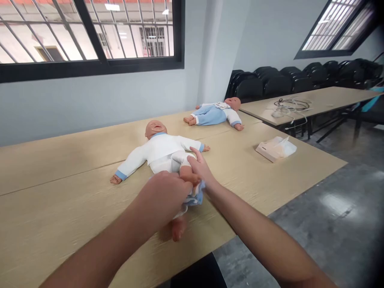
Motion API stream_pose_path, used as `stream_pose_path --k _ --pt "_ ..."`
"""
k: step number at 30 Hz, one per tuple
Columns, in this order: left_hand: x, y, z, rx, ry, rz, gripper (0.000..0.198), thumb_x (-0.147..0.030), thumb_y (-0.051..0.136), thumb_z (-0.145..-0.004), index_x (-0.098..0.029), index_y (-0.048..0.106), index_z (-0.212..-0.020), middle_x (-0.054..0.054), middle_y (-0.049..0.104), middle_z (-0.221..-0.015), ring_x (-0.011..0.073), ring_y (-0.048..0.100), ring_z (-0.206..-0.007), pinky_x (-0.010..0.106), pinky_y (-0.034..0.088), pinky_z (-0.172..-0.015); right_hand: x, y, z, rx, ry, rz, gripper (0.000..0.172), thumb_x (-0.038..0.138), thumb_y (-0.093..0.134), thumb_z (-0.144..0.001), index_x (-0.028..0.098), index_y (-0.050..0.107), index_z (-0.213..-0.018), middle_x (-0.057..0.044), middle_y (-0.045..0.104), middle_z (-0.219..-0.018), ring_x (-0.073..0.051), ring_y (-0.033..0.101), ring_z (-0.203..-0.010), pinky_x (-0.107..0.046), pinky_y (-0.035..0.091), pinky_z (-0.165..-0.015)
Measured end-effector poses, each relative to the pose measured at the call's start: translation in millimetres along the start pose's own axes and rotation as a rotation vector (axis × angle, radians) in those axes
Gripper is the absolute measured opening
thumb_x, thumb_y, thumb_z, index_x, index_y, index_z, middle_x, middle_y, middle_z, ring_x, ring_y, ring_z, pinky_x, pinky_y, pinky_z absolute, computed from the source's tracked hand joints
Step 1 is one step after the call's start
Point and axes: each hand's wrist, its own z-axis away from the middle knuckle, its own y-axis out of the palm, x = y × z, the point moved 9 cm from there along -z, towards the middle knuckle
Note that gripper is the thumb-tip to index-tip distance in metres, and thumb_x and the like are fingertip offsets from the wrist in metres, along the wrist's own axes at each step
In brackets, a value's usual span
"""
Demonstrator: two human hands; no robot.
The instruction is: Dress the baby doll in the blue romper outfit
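A baby doll point(162, 148) in a white top with blue cuffs lies on its back on the table, its head away from me and arms spread. My left hand point(169, 190) is closed at its lower legs, on blue-and-white baby trousers point(197, 195) bunched there. My right hand point(202, 168) is wrapped around the doll's bent leg point(187, 173), thumb against the thigh. The fingertips of both hands are partly hidden. One doll foot point(178, 229) sticks out below the bunched cloth, toward the table's near edge.
A second doll point(213, 114) in light blue trousers lies farther back. At the right of the wooden table point(75, 192) sits a tissue box point(274, 149). Coiled cables point(291, 107) rest on another table, with stacked black chairs point(270, 82) behind. A wall and barred window stand beyond.
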Motion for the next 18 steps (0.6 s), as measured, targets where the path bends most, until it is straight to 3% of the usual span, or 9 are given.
stream_pose_path --k 2,4,8,10,12,14,18 --pt "1.6 -12.6 4.1 -0.058 -0.021 -0.162 0.037 -0.019 0.072 -0.087 -0.018 0.067 -0.123 0.009 0.070 -0.092 0.0303 0.067 -0.084 0.045 0.054 -0.076 4.7 1.8 3.3 -0.011 -0.017 -0.012 0.066 0.043 0.062 -0.089 0.023 0.049 -0.150 -0.008 0.071 -0.119 -0.027 0.067 -0.108 -0.043 0.057 -0.098" --pt "0.1 -26.3 5.8 -0.205 0.017 -0.302 0.037 -0.017 0.072 -0.084 -0.020 0.063 -0.119 0.008 0.070 -0.095 0.0308 0.065 -0.090 0.044 0.052 -0.077 13.7 3.7 7.5 -0.002 -0.069 0.001 0.060 0.042 0.065 -0.087 0.022 0.056 -0.142 -0.009 0.071 -0.123 -0.028 0.066 -0.115 -0.044 0.053 -0.105" --pt "-5.2 -44.8 12.2 -0.561 0.228 -0.369 0.030 -0.015 0.069 -0.083 -0.021 0.056 -0.109 0.014 0.066 -0.120 0.0323 0.059 -0.113 0.046 0.050 -0.093 27.8 10.2 16.8 0.081 -0.120 -0.011 0.051 0.039 0.072 -0.082 0.020 0.061 -0.128 -0.012 0.069 -0.132 -0.028 0.063 -0.122 -0.042 0.049 -0.111" --pt "-8.8 -47.1 15.9 -0.643 0.331 -0.432 0.017 -0.016 0.066 -0.089 -0.021 0.057 -0.101 0.013 0.065 -0.116 0.0304 0.058 -0.108 0.046 0.048 -0.093 24.9 12.4 19.1 0.109 -0.057 -0.071 0.051 0.039 0.073 -0.082 0.021 0.057 -0.127 -0.012 0.070 -0.127 -0.027 0.065 -0.116 -0.041 0.053 -0.104" --pt "-17.5 -41.8 16.7 -0.591 0.464 -0.496 0.009 -0.014 0.059 -0.096 -0.021 0.059 -0.091 0.008 0.066 -0.101 0.0247 0.057 -0.095 0.042 0.046 -0.088 19.0 12.9 19.0 0.099 0.004 -0.131 0.051 0.039 0.075 -0.082 0.023 0.053 -0.126 -0.011 0.071 -0.119 -0.027 0.066 -0.110 -0.040 0.057 -0.095" --pt "-25.0 -34.6 15.9 -0.468 0.569 -0.508 0.023 -0.009 0.052 -0.101 -0.022 0.062 -0.085 0.003 0.064 -0.090 0.0201 0.055 -0.087 0.037 0.044 -0.082 13.5 12.8 17.0 0.066 0.028 -0.166 0.052 0.039 0.076 -0.082 0.024 0.051 -0.125 -0.010 0.071 -0.113 -0.027 0.067 -0.106 -0.040 0.058 -0.090" --pt "-21.1 -31.3 10.6 -0.306 0.559 -0.400 0.033 -0.011 0.048 -0.105 -0.023 0.072 -0.086 0.003 0.066 -0.091 0.0179 0.055 -0.086 0.036 0.041 -0.082 5.3 14.3 14.2 0.044 0.045 -0.206 0.050 0.037 0.076 -0.082 0.024 0.050 -0.123 -0.009 0.071 -0.108 -0.026 0.067 -0.100 -0.041 0.059 -0.089"
